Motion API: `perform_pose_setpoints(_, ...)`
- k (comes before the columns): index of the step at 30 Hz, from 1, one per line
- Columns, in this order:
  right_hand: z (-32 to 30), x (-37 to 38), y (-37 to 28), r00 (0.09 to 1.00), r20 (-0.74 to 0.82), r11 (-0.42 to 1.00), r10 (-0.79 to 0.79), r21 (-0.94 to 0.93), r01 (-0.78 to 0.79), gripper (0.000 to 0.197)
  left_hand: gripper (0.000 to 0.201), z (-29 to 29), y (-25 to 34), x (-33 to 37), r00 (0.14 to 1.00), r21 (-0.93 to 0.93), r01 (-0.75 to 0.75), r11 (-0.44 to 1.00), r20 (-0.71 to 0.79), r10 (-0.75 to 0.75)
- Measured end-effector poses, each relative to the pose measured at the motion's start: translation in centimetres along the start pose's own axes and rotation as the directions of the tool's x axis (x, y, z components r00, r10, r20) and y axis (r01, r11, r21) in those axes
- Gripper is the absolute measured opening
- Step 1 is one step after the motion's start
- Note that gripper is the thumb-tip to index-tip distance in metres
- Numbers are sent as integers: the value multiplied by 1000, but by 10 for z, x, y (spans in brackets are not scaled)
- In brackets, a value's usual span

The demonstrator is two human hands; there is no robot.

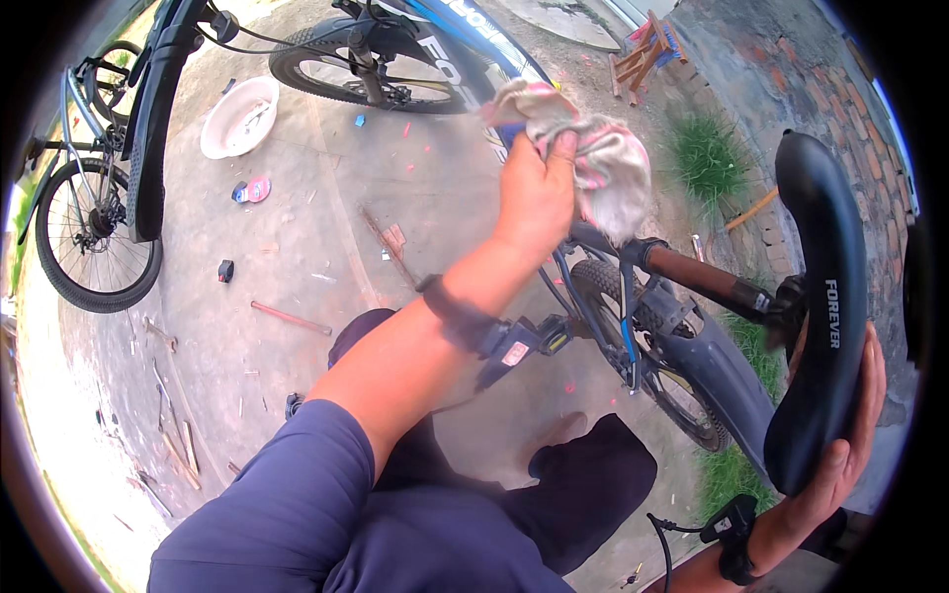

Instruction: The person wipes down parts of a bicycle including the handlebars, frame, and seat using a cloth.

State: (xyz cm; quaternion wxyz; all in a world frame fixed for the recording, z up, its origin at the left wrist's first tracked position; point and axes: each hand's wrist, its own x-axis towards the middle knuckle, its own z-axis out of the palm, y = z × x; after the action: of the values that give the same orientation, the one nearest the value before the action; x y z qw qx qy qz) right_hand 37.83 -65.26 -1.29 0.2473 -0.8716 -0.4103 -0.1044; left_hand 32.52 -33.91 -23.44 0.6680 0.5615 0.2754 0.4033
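My left hand [539,193] is closed round a crumpled, pale rag [608,163] with pink marks. The rag is against or just over the blue, black and white bicycle frame [450,49]; I cannot tell if it touches. At the right, my right hand [845,450] grips the black bicycle saddle [822,326], thumb on the near side and fingers along its outer edge. Below the saddle runs a brownish seat post [702,277], with the dark rear mudguard [717,371] and the rear wheel [598,282] beneath. The front wheel [326,64] shows at the top.
A second bicycle [94,212] stands at the far left. On the concrete lie a pale pink basin [239,119], a pink-and-blue item [253,190], a reddish rod [291,317] and several tools. A wooden stool [647,54] stands by the brick wall [820,89], with grass tufts [710,153] along it.
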Motion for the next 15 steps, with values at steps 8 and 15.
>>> perform_pose_setpoints(8, -16, -2, 5, 995, 80, 997, -59, -49, 63, 84, 35, 20, -40, -62, 965, 132, 87, 987, 236, -117)
perform_pose_setpoints(15, -18, 2, 12, 989, 113, 993, -99, -52, 105, 85, 35, -80, 57, 85, 899, 44, -384, 922, -211, 384)
